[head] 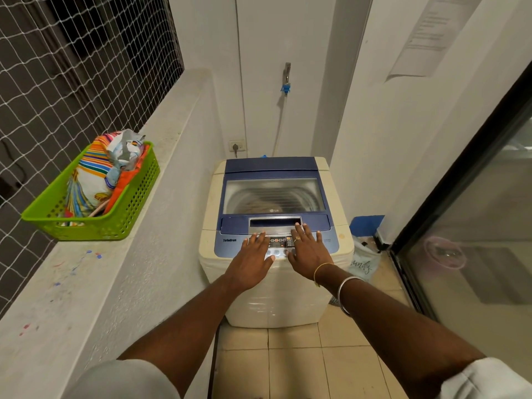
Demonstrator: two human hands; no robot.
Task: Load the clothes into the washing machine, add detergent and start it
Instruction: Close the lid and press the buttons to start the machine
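Two hands on the washing machine (276, 298), fingers straight and spread, nothing grasped. Left hand (253, 256): palm down, fingertips resting on the blue control panel (230, 246) just left of the small display. Right hand (309, 251): palm down over the buttons, fingertips reaching the recessed handle of the lid (273, 168). Lid: closed, window clouded. Clothes (95, 174): striped, bundled in a green basket (135, 203) on the ledge (86, 283) left of the machine, well apart from both hands.
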